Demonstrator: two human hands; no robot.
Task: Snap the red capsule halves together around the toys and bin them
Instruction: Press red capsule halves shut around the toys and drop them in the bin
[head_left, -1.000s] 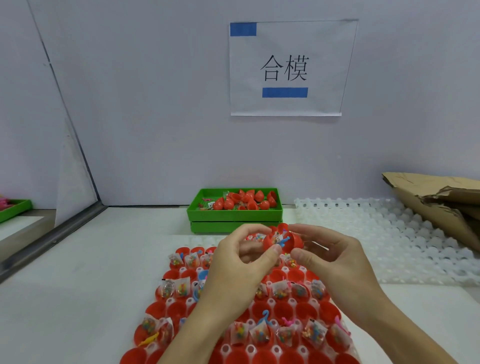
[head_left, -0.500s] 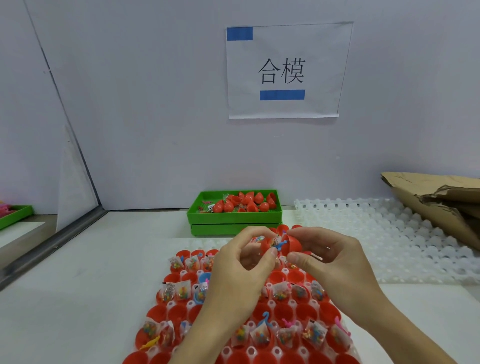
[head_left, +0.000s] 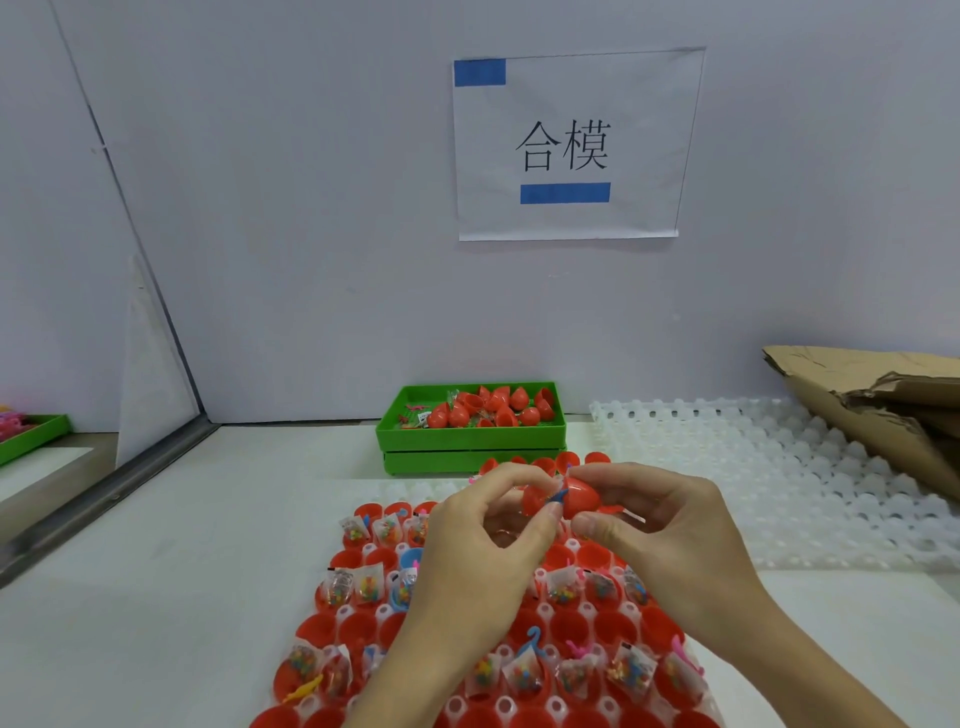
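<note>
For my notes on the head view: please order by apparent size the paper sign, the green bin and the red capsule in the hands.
1. Paper sign
2. Green bin
3. Red capsule, smallest even though nearest the camera

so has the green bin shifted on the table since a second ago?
No. The green bin sits against the back wall, left of the white tray, under the paper sign, as before; only the camera moved slightly.

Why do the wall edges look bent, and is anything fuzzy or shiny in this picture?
Head view: the wide-angle lens slants and bends the wall edges near the left side. Light is soft and even, with only faint shadows. No strong glare on the red capsule held between the left hand and right hand. The fingertips look slightly soft, while the paper sign and green bin read sharp.
</note>
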